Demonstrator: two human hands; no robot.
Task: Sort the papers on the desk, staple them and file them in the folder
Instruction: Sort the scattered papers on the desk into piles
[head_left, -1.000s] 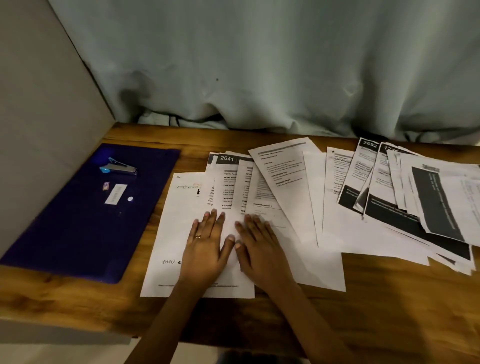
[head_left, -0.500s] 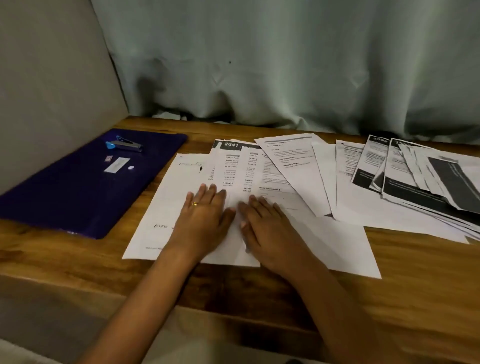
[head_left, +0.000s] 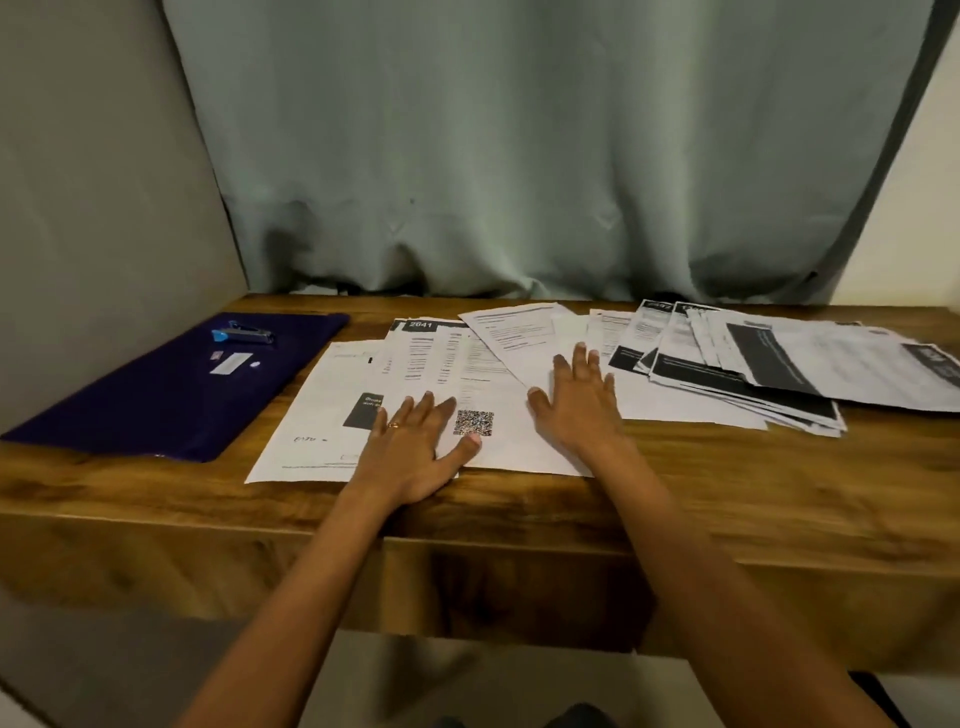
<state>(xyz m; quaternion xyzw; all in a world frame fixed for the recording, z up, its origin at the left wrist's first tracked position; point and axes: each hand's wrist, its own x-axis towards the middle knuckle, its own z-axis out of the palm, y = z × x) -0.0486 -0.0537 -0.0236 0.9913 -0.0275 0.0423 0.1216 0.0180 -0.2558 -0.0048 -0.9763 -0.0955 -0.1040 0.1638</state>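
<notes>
Several printed white papers (head_left: 519, 358) lie fanned across the wooden desk (head_left: 727, 488), some with black blocks, one headed 2641 (head_left: 420, 326). My left hand (head_left: 415, 441) rests flat with straight fingers on the near sheets, beside a QR code (head_left: 473, 422). My right hand (head_left: 579, 402) lies flat with spread fingers on the sheets further right. A dark blue folder (head_left: 171, 395) lies closed at the desk's left. On it rests a blue and grey stapler (head_left: 244, 332).
A pale green curtain (head_left: 519, 156) hangs behind the desk. A grey panel (head_left: 93, 208) walls off the left side. A thicker stack of papers (head_left: 779, 369) covers the right of the desk. A white label (head_left: 231, 362) sits on the folder.
My hands have parted: the right one slid right and further from me over the papers, the left stayed on the near sheets. A QR code now shows between them. The camera has tilted up.
</notes>
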